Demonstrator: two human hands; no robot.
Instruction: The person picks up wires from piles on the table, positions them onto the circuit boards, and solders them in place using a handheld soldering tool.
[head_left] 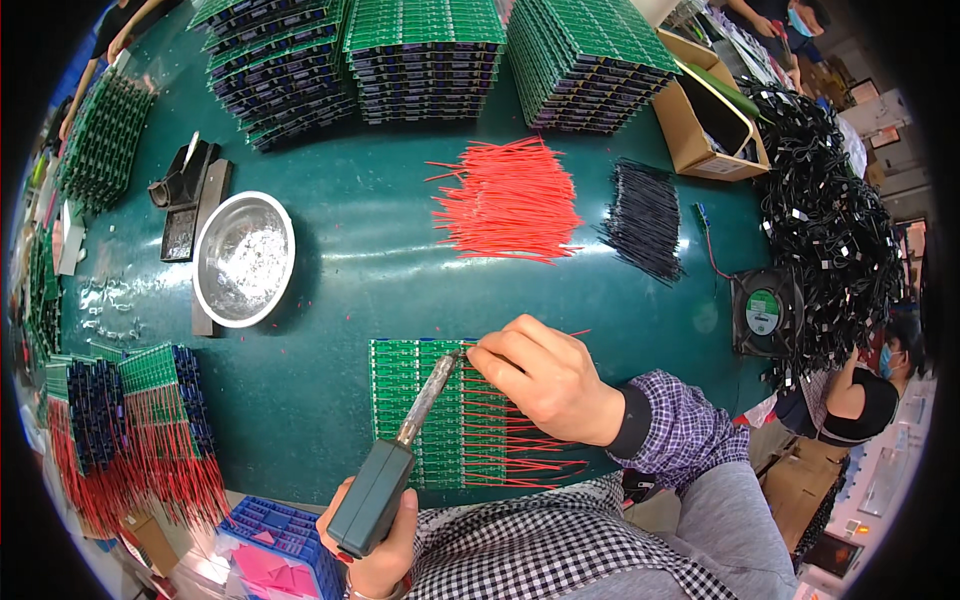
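Note:
My left hand is wrapped round the dark grey-green handle of a soldering iron. The iron's metal shaft slants up and to the right, its tip meeting the upper part of a green circuit board panel. Beside that tip, my right hand is closed in a pinch on a red wire, whose end sticks out behind the fingers. Below it, several red wires run from the panel toward the right in rows. The pinching fingertips hide part of the panel's upper edge.
A red wire pile and a black wire pile lie beyond the panel. Tall board stacks stand at the back. A white-rimmed bowl is at left, wired boards nearer. A fan and black cables fill the right.

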